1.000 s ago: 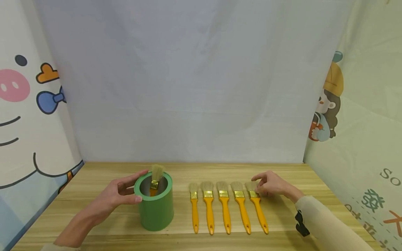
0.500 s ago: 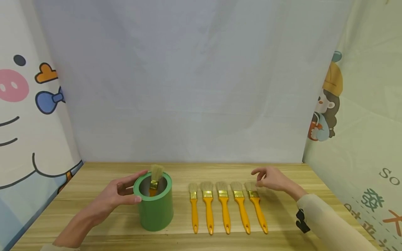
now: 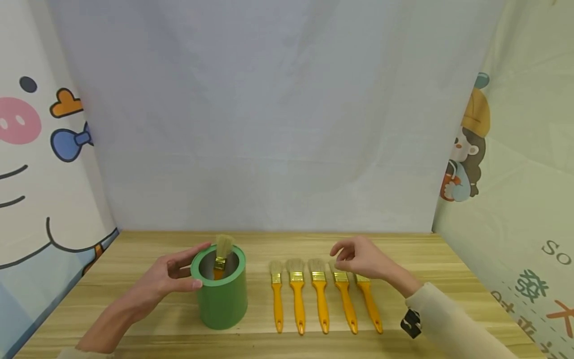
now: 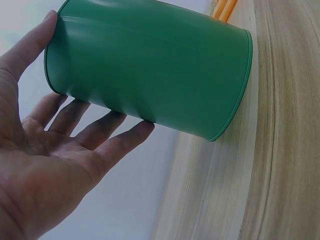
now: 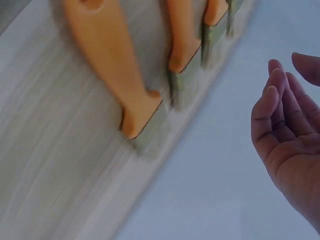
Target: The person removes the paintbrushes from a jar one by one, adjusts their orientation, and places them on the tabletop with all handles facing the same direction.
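In the head view my left hand (image 3: pixel 158 279) holds the green can (image 3: pixel 223 304) at its left side. The thumb lies near the front rim; the left wrist view shows the fingers (image 4: pixel 102 129) against the can's wall. A paintbrush (image 3: pixel 224 248) stands inside, bristles up, its handle mostly hidden. To the right, several orange-handled paintbrushes lie in a row, bristles away from me, from a narrow paintbrush (image 3: pixel 278 304) to the rightmost paintbrush (image 3: pixel 372 309). Over the bristles of the two rightmost hovers my right hand (image 3: pixel 365 258), fingers loosely bent, with nothing in it.
Everything stands on a wooden table (image 3: pixel 179 344). A pale cloth (image 3: pixel 278 124) hangs behind its far edge. Printed cloths flank it, a pig-patterned cloth (image 3: pixel 49 174) on the left and a pale green cloth (image 3: pixel 515 164) on the right.
My right hand has lifted off the rightmost paintbrush and moved left above the row. The left hand, the can and the lying paintbrushes have stayed in place.
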`<state>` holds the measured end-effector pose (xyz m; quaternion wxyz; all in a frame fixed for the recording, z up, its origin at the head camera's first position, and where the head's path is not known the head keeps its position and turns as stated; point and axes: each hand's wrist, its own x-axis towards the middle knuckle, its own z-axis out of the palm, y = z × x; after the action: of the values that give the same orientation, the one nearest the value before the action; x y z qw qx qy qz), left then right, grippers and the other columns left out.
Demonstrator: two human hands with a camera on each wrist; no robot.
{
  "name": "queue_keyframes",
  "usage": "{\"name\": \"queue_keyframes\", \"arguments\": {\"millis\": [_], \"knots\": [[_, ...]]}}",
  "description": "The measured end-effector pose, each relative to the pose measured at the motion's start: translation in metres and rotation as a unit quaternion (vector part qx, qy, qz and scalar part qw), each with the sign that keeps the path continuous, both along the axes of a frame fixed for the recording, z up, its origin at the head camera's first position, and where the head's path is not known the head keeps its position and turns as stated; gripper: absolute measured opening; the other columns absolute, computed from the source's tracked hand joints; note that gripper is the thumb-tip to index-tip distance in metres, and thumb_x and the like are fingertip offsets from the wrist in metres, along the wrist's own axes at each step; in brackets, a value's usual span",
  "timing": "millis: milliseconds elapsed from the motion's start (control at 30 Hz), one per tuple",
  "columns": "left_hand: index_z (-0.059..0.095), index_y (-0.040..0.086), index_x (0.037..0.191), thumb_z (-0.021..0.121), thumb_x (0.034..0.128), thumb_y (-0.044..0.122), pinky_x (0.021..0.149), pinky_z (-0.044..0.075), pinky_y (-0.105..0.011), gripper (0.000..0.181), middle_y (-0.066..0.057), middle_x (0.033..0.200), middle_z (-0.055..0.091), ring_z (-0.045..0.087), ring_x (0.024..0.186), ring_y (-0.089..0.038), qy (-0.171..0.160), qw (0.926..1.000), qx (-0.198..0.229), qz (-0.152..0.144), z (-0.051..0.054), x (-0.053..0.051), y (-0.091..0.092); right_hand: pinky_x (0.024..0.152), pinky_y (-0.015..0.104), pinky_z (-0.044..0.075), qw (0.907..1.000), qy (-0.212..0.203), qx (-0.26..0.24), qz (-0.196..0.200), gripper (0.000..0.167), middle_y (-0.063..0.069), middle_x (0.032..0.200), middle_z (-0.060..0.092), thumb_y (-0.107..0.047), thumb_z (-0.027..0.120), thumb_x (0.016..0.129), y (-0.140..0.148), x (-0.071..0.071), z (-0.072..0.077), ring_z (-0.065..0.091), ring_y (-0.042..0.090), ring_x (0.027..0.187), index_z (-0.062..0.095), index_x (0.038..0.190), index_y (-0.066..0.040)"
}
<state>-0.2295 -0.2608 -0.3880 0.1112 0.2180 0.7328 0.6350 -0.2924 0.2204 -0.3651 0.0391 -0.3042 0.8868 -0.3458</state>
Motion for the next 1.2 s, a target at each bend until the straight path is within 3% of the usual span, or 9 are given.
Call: {"name": "queue_keyframes", "arguments": {"millis": [267, 433, 567, 833, 1033, 1200], "knots": [[0.036, 0.013, 0.166, 0.07, 0.0998, 0.009, 0.097, 0.055, -0.042, 0.075, -0.021, 0.168, 0.029, 0.038, 0.144, -0.056, 0.006, 1.0, 0.002, -0.005, -0.001, 0.0, -0.001, 0.073, 0.036, 0.057, 0.9988, -0.016, -0.042, 0.019, 0.022, -0.002, 0.095, 0.075, -0.018, 0.076, 0.099, -0.056, 0.019, 0.015, 0.071, 0.024, 0.085, 0.073, 0.119, -0.009], [0.036, 0.014, 0.166, 0.07, 0.0992, 0.01, 0.098, 0.055, -0.044, 0.075, -0.02, 0.168, 0.029, 0.038, 0.144, -0.055, 0.002, 1.0, -0.004, 0.001, 0.0, 0.0, -0.001, 0.081, 0.036, 0.057, 0.9985, -0.001, -0.034, 0.042, 0.032, -0.007, 0.101, 0.075, -0.023, 0.075, 0.1, -0.092, 0.025, 0.03, 0.069, 0.015, 0.086, 0.07, 0.129, -0.012], [0.038, 0.015, 0.166, 0.071, 0.0985, 0.01, 0.099, 0.054, -0.044, 0.075, -0.019, 0.168, 0.03, 0.039, 0.144, -0.054, -0.002, 1.0, -0.004, 0.008, 0.0, 0.0, -0.001, 0.08, 0.034, 0.056, 0.9981, 0.016, -0.029, 0.051, 0.037, -0.008, 0.105, 0.074, -0.026, 0.075, 0.1, -0.119, 0.028, 0.037, 0.065, 0.011, 0.084, 0.068, 0.134, -0.014], [0.034, 0.011, 0.166, 0.07, 0.0997, 0.01, 0.099, 0.054, -0.047, 0.076, -0.023, 0.168, 0.028, 0.038, 0.144, -0.057, 0.007, 1.0, 0.0, -0.006, 0.001, 0.001, 0.0, 0.075, 0.029, 0.054, 0.9972, 0.033, -0.034, 0.057, 0.043, -0.006, 0.107, 0.073, -0.028, 0.078, 0.098, -0.161, 0.031, 0.039, 0.064, 0.007, 0.084, 0.066, 0.138, -0.014], [0.033, 0.011, 0.167, 0.067, 0.1011, 0.009, 0.099, 0.054, -0.049, 0.074, -0.023, 0.169, 0.025, 0.037, 0.144, -0.057, 0.005, 0.9999, 0.003, -0.014, 0.001, 0.001, -0.001, 0.075, 0.029, 0.051, 0.9969, 0.056, -0.043, 0.035, 0.046, -0.002, 0.11, 0.072, -0.031, 0.081, 0.095, -0.186, 0.029, 0.036, 0.064, 0.018, 0.093, 0.068, 0.136, -0.016], [0.033, 0.011, 0.167, 0.067, 0.1014, 0.009, 0.099, 0.054, -0.048, 0.074, -0.023, 0.169, 0.024, 0.036, 0.144, -0.057, 0.005, 0.9998, 0.003, -0.017, 0.002, 0.001, -0.001, 0.077, 0.028, 0.05, 0.9961, 0.071, -0.041, 0.034, 0.046, -0.002, 0.115, 0.07, -0.028, 0.081, 0.096, -0.2, 0.028, 0.032, 0.061, 0.017, 0.098, 0.067, 0.138, -0.015]]}}
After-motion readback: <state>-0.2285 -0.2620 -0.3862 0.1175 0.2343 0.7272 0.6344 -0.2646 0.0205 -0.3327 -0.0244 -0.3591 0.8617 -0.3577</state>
